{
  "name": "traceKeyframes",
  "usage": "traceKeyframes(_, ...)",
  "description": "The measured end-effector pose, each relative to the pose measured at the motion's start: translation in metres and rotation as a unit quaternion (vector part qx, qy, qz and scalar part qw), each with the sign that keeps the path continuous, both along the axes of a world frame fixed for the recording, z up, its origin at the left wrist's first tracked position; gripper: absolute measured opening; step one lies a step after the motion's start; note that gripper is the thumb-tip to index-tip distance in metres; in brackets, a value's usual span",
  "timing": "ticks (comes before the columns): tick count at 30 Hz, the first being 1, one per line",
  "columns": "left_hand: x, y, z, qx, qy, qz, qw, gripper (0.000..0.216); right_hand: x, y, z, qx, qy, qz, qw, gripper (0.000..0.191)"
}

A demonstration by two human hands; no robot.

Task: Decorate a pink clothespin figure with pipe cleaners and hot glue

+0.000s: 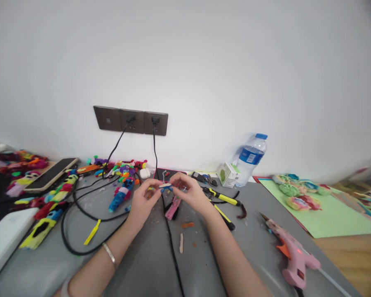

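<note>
My left hand [144, 203] and my right hand [191, 192] meet above the grey table, fingertips pinched on a small blue-and-cream fuzzy piece [165, 187], which looks like pipe cleaner. Its exact shape is partly hidden by the fingers. Just behind it a thin grey twisted strand [164, 175] sticks up. Below my right fingers lies a pink fuzzy piece [173, 207]. An orange-brown scrap [188, 225] and a cream scrap [181, 243] rest on the table between my forearms. A blue pipe-cleaner figure [120, 198] lies left of my left hand.
On the right are yellow-handled pliers [224, 197], a pink glue gun [293, 255], a water bottle [250, 159] and a green sheet [336, 218]. Black cables [170, 235] cross the table. Leftward lie a phone [54, 174], a white power bank [10, 239] and several fuzzy figures [43, 229].
</note>
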State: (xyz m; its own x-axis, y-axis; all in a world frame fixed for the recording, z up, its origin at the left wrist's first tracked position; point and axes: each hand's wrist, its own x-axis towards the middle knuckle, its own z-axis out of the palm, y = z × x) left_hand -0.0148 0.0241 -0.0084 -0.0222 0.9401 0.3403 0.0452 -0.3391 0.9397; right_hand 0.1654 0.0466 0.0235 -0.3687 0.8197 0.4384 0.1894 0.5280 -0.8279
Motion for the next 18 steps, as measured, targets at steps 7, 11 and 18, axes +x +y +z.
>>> traceKeyframes(7, -0.0018, 0.0001, -0.0022, -0.012, -0.014, 0.025, 1.000, 0.018, -0.0020, 0.0008, -0.0024, 0.031, -0.027, 0.006, 0.999, 0.010)
traceKeyframes(11, -0.0016, -0.0009, -0.0012, -0.014, -0.027, 0.024, 0.999, 0.017, -0.0028, 0.0001, -0.0024, 0.042, -0.034, -0.001, 0.999, 0.013)
traceKeyframes(18, -0.0012, -0.0009, 0.0013, -0.022, -0.036, 0.019, 0.999, 0.017, -0.0024, -0.0010, -0.0016, 0.048, -0.050, -0.009, 0.998, 0.011)
